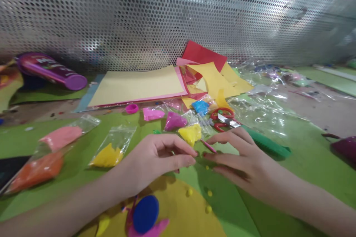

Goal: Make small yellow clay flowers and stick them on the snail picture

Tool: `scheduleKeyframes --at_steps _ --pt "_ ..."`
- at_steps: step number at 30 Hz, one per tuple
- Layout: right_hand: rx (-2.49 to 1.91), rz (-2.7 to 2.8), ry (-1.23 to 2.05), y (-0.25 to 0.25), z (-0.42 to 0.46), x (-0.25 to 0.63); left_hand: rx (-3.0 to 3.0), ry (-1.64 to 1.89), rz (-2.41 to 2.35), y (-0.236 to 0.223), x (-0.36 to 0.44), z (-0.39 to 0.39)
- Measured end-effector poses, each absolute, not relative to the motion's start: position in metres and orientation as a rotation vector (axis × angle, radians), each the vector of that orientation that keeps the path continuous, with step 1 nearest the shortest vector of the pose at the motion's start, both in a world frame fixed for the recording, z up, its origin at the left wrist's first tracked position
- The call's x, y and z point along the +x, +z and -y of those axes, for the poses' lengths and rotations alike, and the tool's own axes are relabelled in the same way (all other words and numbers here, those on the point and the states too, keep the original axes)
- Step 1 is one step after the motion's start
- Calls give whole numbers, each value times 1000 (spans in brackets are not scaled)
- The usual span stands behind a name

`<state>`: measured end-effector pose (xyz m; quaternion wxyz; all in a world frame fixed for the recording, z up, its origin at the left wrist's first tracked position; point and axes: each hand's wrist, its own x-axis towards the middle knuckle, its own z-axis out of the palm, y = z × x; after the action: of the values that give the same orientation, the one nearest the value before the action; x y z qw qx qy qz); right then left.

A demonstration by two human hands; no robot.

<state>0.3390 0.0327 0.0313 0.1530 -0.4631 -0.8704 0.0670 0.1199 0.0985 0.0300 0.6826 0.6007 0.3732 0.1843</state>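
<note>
Have blue disc (146, 214) already set on yellow sheet (178, 216), with yellow balls (208, 209) loose nearby. Cannot tell any grip in curled left hand (155, 163) or right hand (247, 163) near pink stick (208, 146).

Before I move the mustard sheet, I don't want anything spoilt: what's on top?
A blue disc over a pink piece, a yellow piece and at least one yellow ball. The left forearm hides some; the frame cuts off more.

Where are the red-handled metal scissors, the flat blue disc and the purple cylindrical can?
Red-handled metal scissors (227, 120): head view, on the silver blade.
Flat blue disc (146, 214): head view, on its middle.
Purple cylindrical can (51, 69): head view, on its side.
</note>
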Motion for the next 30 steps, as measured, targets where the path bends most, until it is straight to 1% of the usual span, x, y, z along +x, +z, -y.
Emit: scheduleKeyframes --at_steps 5,10,14,19,30 --pt "-1240 2477 45 20 -32 329 1365 412 -840 34 120 -97" --pt "-1236 2427 114 26 -33 328 1391 445 -815 33 119 -97" --pt "-1178 2295 96 40 -30 324 1370 481 -751 31 119 -94" --pt "-1150 2209 69 54 -19 312 1390 396 -734 35 120 -87" --pt "-1072 2226 135 50 -18 307 1376 348 -720 35 120 -79"
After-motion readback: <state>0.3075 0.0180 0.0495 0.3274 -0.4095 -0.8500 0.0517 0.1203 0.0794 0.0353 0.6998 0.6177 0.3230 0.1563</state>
